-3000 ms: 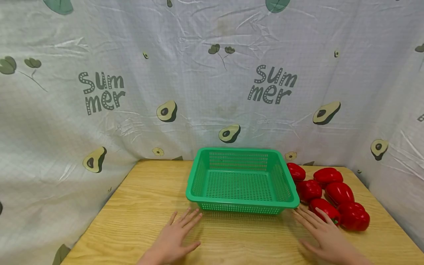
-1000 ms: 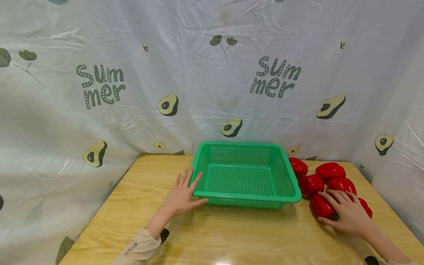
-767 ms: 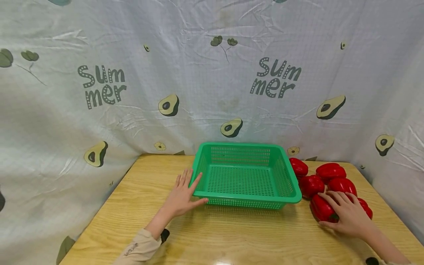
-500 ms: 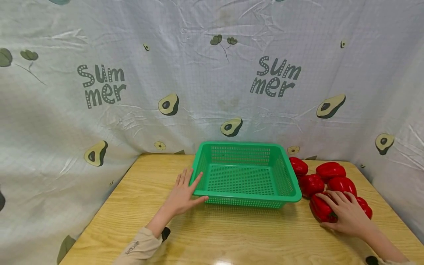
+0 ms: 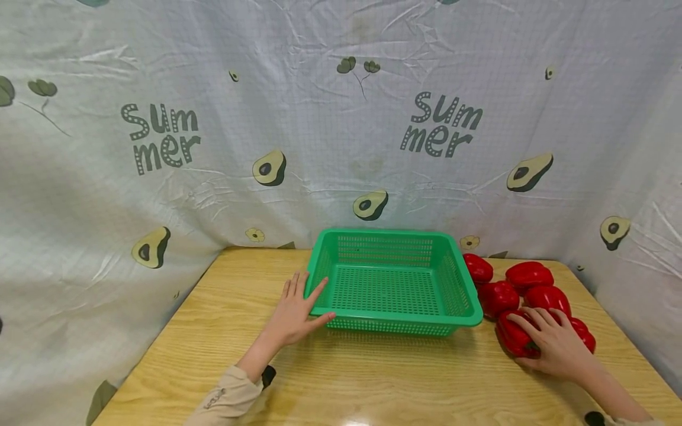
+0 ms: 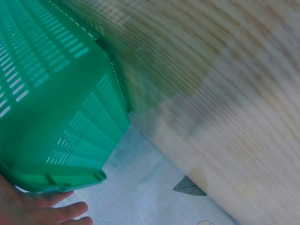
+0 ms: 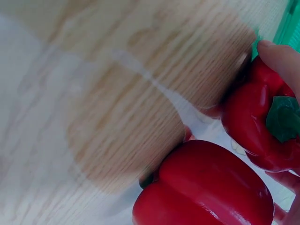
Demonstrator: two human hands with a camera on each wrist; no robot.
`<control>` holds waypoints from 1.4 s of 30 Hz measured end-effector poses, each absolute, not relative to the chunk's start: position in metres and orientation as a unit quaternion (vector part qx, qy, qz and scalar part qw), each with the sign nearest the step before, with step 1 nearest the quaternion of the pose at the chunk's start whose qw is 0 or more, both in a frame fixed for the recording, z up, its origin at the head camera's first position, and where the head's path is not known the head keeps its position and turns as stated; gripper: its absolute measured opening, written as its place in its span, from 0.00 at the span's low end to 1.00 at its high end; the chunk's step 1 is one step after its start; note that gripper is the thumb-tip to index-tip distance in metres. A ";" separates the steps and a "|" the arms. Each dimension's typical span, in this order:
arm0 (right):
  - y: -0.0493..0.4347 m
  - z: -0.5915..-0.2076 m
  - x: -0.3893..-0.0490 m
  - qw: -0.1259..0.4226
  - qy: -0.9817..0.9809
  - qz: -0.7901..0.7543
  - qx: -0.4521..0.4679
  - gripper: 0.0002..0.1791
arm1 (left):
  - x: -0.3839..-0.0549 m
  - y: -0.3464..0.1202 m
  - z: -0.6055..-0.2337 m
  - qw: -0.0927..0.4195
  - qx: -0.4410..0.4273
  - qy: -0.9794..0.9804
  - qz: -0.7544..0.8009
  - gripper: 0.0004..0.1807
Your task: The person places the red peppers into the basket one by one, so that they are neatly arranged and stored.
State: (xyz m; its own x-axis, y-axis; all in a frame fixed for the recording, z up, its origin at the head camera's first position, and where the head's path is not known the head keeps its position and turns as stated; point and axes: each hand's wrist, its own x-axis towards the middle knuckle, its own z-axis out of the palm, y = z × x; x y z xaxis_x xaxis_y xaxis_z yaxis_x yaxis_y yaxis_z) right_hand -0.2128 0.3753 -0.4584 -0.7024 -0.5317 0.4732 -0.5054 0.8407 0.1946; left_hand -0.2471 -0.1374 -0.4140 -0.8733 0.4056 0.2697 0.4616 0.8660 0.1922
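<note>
A green plastic basket (image 5: 394,319) with slotted walls stands at the back middle of the wooden table. At its near left corner lies my left hand (image 5: 290,318), fingers straight and spread, fingertips at the rim; the left wrist view shows those fingers (image 6: 65,213) by the basket's edge. My right hand (image 5: 558,348) grips a glossy red bell pepper (image 5: 512,336) to the right of the basket. Thumb and fingers are on opposite sides of this pepper (image 7: 248,119) in the right wrist view, its green stem (image 7: 284,119) showing between them.
Several more red bell peppers (image 5: 547,300) crowd around the held one, close to the basket's right side. One neighbouring pepper (image 7: 206,183) lies just beside it in the right wrist view. A printed cloth (image 5: 319,118) hangs behind the wooden table (image 5: 383,378).
Since three seconds ago, my left hand has moved forward to the basket's left corner, and my right hand has gone onto the nearest bell pepper. Over the last second both have stayed nearly still.
</note>
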 end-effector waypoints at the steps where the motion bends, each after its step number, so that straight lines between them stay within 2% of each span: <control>1: 0.375 -0.458 -0.213 0.265 -0.921 -0.023 0.283 0.47 | -0.247 -0.137 -0.414 0.110 -0.225 -0.960 -0.126 0.41; 23: 0.370 -0.459 -0.209 0.275 -0.909 -0.008 0.313 0.43 | -0.245 -0.138 -0.419 0.128 -0.223 -0.958 -0.132 0.41; 26: 0.370 -0.458 -0.207 0.271 -0.912 -0.011 0.307 0.39 | -0.245 -0.137 -0.419 0.123 -0.223 -0.958 -0.131 0.41; 32: 0.366 -0.455 -0.206 0.272 -0.917 -0.010 0.292 0.44 | -0.246 -0.137 -0.418 0.119 -0.226 -0.957 -0.136 0.39; 42: 0.359 -0.443 -0.206 0.260 -0.927 0.011 0.271 0.39 | -0.249 -0.136 -0.411 0.119 -0.225 -0.958 -0.132 0.39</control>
